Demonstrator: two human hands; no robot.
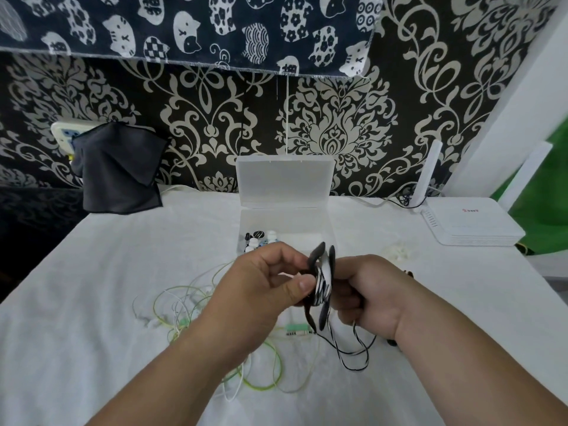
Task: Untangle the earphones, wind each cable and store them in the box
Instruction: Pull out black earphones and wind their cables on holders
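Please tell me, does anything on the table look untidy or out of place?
Yes: the green and white earphone cables lie in a loose tangle on the table, not yet wound. Nothing looks spilled or damaged.

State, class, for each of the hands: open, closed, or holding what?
Left hand: closed, pinching the wound black-and-white earphones.
Right hand: closed, gripping the same earphones from the other side.

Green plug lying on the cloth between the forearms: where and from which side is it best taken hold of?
Pinch the green plug across its narrow body, coming straight down: it lies flat on the cloth, long axis left to right, loose cables around it. The left hand and right hand both grip the black-and-white earphones, so one must free up first.
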